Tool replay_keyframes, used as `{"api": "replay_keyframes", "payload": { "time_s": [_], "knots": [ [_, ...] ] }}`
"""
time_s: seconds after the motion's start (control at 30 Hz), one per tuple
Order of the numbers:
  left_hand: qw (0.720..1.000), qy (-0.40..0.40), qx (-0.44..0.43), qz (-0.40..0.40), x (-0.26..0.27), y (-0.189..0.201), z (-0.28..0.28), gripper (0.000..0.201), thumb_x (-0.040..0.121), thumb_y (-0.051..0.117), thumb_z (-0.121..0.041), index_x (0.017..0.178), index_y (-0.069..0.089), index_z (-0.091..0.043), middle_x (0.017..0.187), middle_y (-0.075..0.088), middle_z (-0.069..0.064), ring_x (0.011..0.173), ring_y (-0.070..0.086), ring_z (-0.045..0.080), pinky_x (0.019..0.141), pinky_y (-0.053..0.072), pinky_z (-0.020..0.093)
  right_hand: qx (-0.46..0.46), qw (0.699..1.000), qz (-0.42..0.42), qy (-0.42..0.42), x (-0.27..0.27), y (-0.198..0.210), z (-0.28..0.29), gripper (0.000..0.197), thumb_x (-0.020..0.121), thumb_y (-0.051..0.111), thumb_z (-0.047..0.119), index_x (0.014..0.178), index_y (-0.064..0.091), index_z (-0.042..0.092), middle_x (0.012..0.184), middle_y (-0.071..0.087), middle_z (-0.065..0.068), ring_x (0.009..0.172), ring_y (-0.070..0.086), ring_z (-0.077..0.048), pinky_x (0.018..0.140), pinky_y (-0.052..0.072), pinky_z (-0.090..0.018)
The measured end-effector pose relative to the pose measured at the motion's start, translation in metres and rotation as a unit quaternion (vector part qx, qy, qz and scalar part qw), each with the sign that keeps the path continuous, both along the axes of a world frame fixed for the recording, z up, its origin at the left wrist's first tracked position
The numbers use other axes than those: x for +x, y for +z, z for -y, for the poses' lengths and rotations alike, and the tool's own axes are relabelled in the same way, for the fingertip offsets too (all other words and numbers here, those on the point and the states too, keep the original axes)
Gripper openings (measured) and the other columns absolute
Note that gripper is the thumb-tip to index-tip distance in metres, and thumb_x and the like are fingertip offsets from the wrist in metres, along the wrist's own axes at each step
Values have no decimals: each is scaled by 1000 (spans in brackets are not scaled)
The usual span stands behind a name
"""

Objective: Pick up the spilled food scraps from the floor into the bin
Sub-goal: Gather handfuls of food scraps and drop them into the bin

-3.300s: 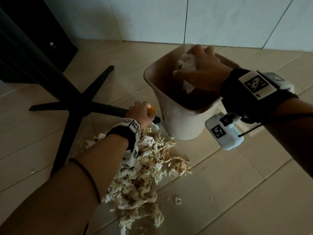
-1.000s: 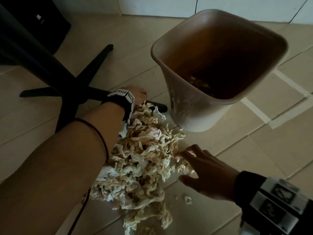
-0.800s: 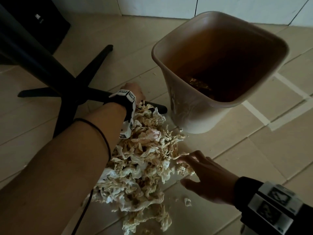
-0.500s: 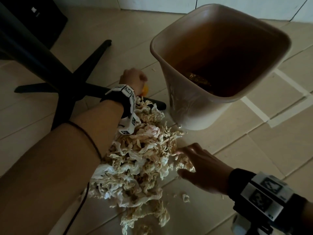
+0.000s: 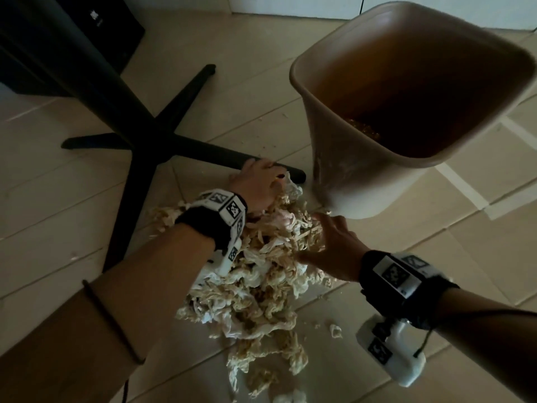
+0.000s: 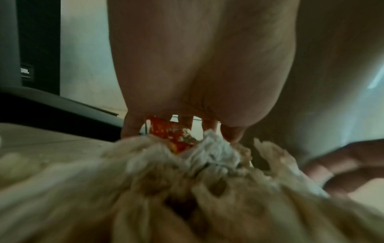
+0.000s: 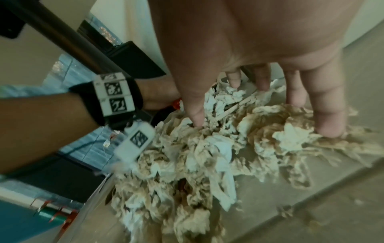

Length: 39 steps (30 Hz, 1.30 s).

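Note:
A heap of pale shredded food scraps (image 5: 255, 289) lies on the tiled floor in front of the beige bin (image 5: 343, 184), which stands upright with a little waste at its bottom. My left hand (image 5: 258, 184) is at the heap's far end, by the black base leg. Its fingers curl down over an orange-red scrap (image 6: 166, 131) and the shreds (image 6: 187, 172) there. My right hand (image 5: 328, 242) lies on the heap's right side near the bin's foot. Its fingers (image 7: 330, 123) are spread and straight, tips pressed into the shreds (image 7: 207, 156).
A black cross-shaped base (image 5: 162, 141) with a slanted post stands left of the bin, one leg ending just behind the heap. A black box (image 5: 96, 24) sits at the far left by the wall. Small crumbs (image 5: 335, 330) lie right of the heap.
My left hand has come down from a raised position onto the heap's far end. My right hand has slid forward along the heap's right side toward the bin, fingers now spread.

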<state>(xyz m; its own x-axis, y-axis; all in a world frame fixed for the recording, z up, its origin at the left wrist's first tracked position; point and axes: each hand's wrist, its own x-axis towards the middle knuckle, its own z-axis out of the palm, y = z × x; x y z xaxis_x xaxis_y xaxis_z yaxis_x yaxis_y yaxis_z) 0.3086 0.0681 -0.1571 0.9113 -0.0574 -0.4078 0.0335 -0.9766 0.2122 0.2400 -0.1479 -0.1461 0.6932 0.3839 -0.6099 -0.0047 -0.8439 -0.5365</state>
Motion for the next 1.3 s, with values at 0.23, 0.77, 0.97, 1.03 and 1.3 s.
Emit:
{"api": "replay_keyframes", "payload": {
  "time_s": [0.23,0.77,0.97,1.03,1.3],
  "knots": [
    [990,-26,-49,-128,-45,20,17,80,86,53,-65,152,13,-44,165,10,-3,152,4,26,119,12,52,15,999,-8,-29,3,-4,-8,106,75,78,50,153,8,33,155,22,-8,137,37,-35,109,40,-46],
    [979,74,-122,148,-92,40,19,26,82,69,-21,104,55,-25,109,53,4,99,53,24,80,44,32,164,974,-89,-126,-2,36,-17,49,98,44,13,146,42,19,150,44,-7,131,48,-24,100,42,-36],
    [902,161,-296,270,-110,67,21,22,80,70,-15,88,52,-23,92,54,3,73,52,7,67,42,19,285,938,-101,-171,-5,77,-35,48,105,34,40,148,38,18,156,35,-4,142,35,-25,105,33,-36],
    [874,172,-346,293,-118,75,28,18,80,67,-25,86,52,-18,84,55,5,69,51,12,64,45,24,337,890,-213,-222,-6,84,-42,62,96,38,62,149,36,30,158,32,-1,143,34,-28,107,32,-44],
    [860,178,-378,294,-162,72,64,37,80,54,-36,111,54,-16,104,60,4,95,61,19,82,55,40,390,830,-332,-221,-15,76,-45,59,76,68,64,104,74,13,105,75,-11,102,70,-25,98,50,-41]
  ]
}}
